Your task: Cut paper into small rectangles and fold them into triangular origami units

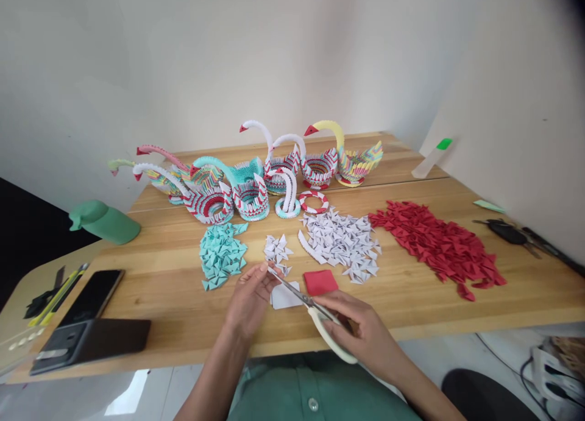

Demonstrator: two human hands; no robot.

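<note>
1. White-handled scissors (pixel 309 301) in R hand (pixel 361 325), fingers curled round handles; blades angle fwd-left, tips right by L hand (pixel 249 293).
2. L hand: thumb + fingertips close tog. at blade tips; can't tell if anything's gripped.
3. White paper (pixel 284 297) on table (pixel 176 311) btwn hands, under blades; red paper (pixel 320 282) just beyond R hand.

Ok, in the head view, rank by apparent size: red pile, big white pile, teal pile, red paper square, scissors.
1. Red pile
2. Big white pile
3. Teal pile
4. Red paper square
Unsure: scissors, nearer the camera and partly covered by the right hand.
</note>
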